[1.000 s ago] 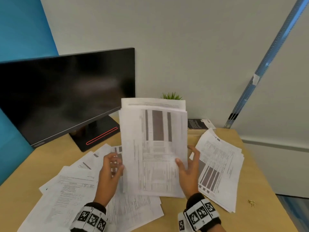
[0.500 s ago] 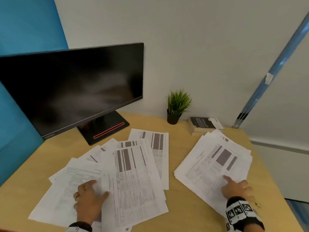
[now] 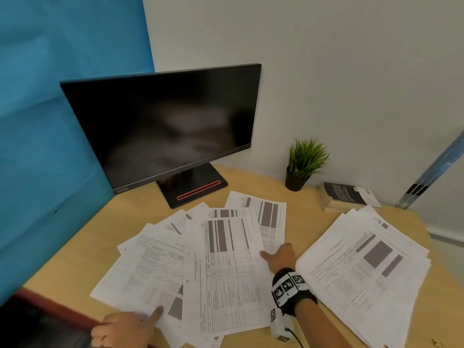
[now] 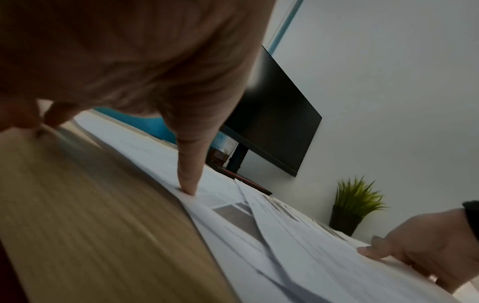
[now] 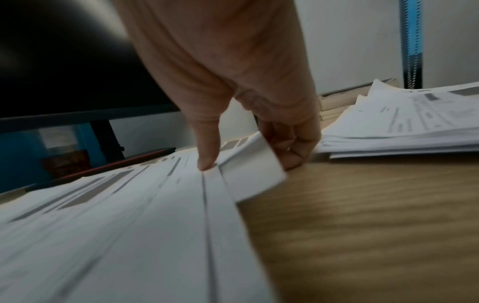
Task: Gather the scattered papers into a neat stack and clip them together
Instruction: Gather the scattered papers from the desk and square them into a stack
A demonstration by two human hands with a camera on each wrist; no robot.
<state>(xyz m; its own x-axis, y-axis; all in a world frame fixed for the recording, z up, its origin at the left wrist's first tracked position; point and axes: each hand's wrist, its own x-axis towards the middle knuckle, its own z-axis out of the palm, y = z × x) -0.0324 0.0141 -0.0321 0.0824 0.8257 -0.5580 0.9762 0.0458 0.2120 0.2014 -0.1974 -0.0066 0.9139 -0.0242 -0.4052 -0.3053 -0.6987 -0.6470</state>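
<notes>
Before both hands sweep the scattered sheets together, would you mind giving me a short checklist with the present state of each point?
1. Left hand on the scattered papers: ok, one finger presses the near edge.
2. Right hand gripping the right edge: ok, sheet edges curl under its fingers.
3. Sheets aligned: not ok, fanned.
4. Second pile merged: not ok, apart.
5. Clip within reach: cannot tell.

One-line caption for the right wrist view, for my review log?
Right hand pinches the curled edge of the scattered papers on the wooden desk, beside a second pile.
</notes>
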